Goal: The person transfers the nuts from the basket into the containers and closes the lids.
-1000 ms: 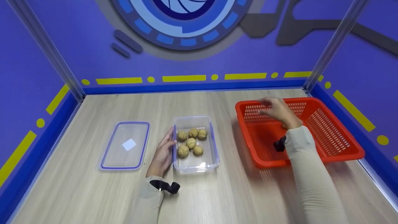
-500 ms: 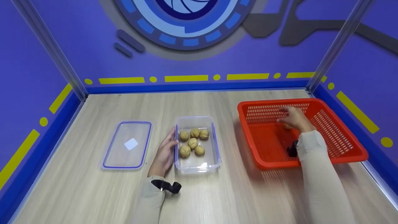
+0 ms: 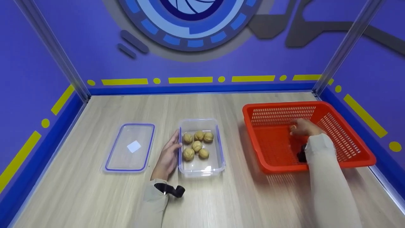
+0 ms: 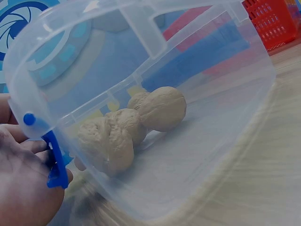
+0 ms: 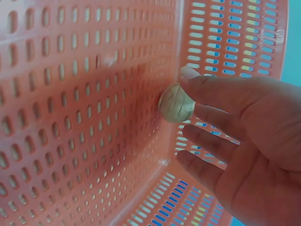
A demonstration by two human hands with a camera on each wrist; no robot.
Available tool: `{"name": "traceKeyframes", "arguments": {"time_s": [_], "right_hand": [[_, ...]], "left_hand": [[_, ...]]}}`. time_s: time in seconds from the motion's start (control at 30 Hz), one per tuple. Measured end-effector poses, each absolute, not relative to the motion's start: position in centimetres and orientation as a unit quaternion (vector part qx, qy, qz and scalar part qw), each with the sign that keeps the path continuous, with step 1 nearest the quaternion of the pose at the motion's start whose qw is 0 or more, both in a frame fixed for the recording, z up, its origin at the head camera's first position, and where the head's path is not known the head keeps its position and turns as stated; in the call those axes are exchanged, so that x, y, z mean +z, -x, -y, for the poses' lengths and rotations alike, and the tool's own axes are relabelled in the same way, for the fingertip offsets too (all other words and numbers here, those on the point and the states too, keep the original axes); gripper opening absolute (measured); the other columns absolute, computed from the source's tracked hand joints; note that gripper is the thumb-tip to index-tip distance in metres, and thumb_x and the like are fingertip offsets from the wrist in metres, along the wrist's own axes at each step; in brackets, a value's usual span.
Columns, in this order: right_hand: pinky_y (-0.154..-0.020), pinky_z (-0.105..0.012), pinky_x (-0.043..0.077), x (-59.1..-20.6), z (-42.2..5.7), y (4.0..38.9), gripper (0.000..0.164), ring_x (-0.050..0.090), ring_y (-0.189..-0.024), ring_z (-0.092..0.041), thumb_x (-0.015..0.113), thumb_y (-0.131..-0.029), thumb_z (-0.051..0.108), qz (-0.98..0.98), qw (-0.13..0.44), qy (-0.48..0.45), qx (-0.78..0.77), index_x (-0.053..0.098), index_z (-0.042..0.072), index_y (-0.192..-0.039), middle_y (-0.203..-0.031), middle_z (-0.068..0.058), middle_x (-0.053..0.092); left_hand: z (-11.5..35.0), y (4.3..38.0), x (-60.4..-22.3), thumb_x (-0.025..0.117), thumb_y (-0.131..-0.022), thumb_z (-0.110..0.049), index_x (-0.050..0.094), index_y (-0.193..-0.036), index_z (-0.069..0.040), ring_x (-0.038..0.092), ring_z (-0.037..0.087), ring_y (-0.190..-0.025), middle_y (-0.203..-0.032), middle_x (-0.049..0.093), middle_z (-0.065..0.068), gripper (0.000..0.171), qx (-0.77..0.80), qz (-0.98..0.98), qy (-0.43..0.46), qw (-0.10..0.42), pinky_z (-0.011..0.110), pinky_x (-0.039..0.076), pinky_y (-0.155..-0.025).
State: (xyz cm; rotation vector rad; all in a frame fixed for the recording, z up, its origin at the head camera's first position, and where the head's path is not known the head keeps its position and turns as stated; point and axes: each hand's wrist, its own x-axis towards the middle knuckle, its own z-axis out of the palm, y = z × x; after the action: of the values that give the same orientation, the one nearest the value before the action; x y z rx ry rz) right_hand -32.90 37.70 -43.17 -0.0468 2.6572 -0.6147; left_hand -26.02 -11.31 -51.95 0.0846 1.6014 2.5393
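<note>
In the head view, my left hand (image 3: 166,158) rests along the left side of a clear plastic food container (image 3: 212,163), its thumb at the rim. Several walnuts (image 3: 189,154) lie on the container's floor, mostly towards the back and left. A blue latch (image 4: 57,162) shows beside that palm in the left wrist view. My right hand (image 3: 304,127) reaches down into a red plastic basket (image 3: 253,142). Its thumb and index finger pinch a walnut (image 5: 176,104) low in the basket, while the other fingers stand apart from it.
A clear lid with a blue seal (image 3: 128,158) lies flat on the wooden table (image 3: 232,202), left of the container. A white square label (image 3: 133,146) shows on it. Blue-purple panels (image 3: 202,68) enclose the table at the back and both sides.
My right hand has moved right and down inside the basket, and its fingers have closed on the walnut. The left hand keeps its place at the container; the view has shifted slightly.
</note>
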Motion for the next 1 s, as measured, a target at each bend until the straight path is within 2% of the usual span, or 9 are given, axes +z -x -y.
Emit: {"name": "traceKeyframes", "arguments": {"time_s": [0.13, 0.3, 0.43, 0.57, 0.83, 0.93, 1.0], "right_hand": [[-0.096, -0.06, 0.046, -43.1, -37.7, 32.8, 0.051, 0.052, -0.101, -0.039, 0.051, -0.097, 0.018, -0.952, 0.222, 0.018, -0.21, 0.041, -0.009, -0.138, -0.126, -0.031, 0.052], [-0.095, -0.058, 0.048, -42.9, -37.6, 32.6, 0.043, 0.056, -0.098, -0.036, 0.054, -0.095, 0.016, -0.951, 0.222, 0.026, -0.214, 0.05, -0.008, -0.132, -0.118, -0.027, 0.057], [-0.088, -0.05, 0.052, -42.8, -37.5, 32.4, 0.038, 0.057, -0.094, -0.033, 0.06, -0.092, 0.015, -0.949, 0.22, 0.025, -0.226, 0.057, -0.006, -0.123, -0.11, -0.022, 0.061], [-0.079, -0.037, 0.051, -42.7, -37.6, 32.4, 0.033, 0.056, -0.093, -0.03, 0.065, -0.089, 0.019, -0.946, 0.229, 0.009, -0.228, 0.062, -0.002, -0.115, -0.104, -0.016, 0.062], [-0.076, -0.03, 0.05, -42.7, -37.5, 32.8, 0.028, 0.057, -0.088, -0.025, 0.064, -0.089, 0.018, -0.949, 0.217, 0.035, -0.227, 0.065, -0.001, -0.109, -0.096, -0.011, 0.065], [-0.08, -0.037, 0.053, -42.4, -36.9, 32.9, 0.031, 0.058, -0.09, -0.025, 0.066, -0.088, 0.02, -0.952, 0.199, 0.048, -0.229, 0.066, 0.0, -0.112, -0.099, -0.012, 0.067], [-0.086, -0.045, 0.053, -42.1, -36.4, 32.7, 0.034, 0.059, -0.092, -0.026, 0.067, -0.088, 0.022, -0.952, 0.189, 0.056, -0.232, 0.066, 0.0, -0.113, -0.102, -0.014, 0.068]], "left_hand": [[11.3, 26.1, -52.0, 0.038, -0.09, 0.006, 0.015, -0.152, -0.002, -0.004, 0.024, -0.15, -0.163, 0.002, 0.01, 0.067, 0.846, -0.527, -0.028, 0.068, 0.036, -0.004, -0.123], [11.3, 26.1, -52.0, 0.038, -0.09, 0.007, 0.015, -0.152, -0.001, -0.004, 0.025, -0.15, -0.162, 0.003, 0.011, 0.066, 0.845, -0.53, -0.028, 0.063, 0.036, -0.003, -0.123], [11.4, 26.1, -52.0, 0.038, -0.09, 0.007, 0.015, -0.152, -0.001, -0.004, 0.025, -0.15, -0.162, 0.003, 0.01, 0.066, 0.844, -0.532, -0.03, 0.063, 0.037, -0.003, -0.123], [11.4, 26.0, -52.0, 0.038, -0.09, 0.007, 0.014, -0.152, -0.002, -0.003, 0.025, -0.15, -0.162, 0.003, 0.01, 0.066, 0.844, -0.532, -0.034, 0.064, 0.037, -0.003, -0.123], [11.4, 26.0, -51.9, 0.037, -0.091, 0.006, 0.013, -0.152, -0.003, -0.003, 0.024, -0.15, -0.162, 0.002, 0.009, 0.066, 0.845, -0.529, -0.034, 0.068, 0.036, -0.003, -0.123], [11.4, 26.0, -52.0, 0.037, -0.091, 0.007, 0.013, -0.152, -0.002, -0.004, 0.024, -0.15, -0.162, 0.002, 0.009, 0.067, 0.846, -0.528, -0.033, 0.068, 0.036, -0.003, -0.123], [11.4, 26.0, -52.0, 0.037, -0.09, 0.007, 0.013, -0.152, -0.001, -0.003, 0.024, -0.15, -0.162, 0.003, 0.01, 0.067, 0.847, -0.527, -0.032, 0.067, 0.036, -0.003, -0.123]]}}
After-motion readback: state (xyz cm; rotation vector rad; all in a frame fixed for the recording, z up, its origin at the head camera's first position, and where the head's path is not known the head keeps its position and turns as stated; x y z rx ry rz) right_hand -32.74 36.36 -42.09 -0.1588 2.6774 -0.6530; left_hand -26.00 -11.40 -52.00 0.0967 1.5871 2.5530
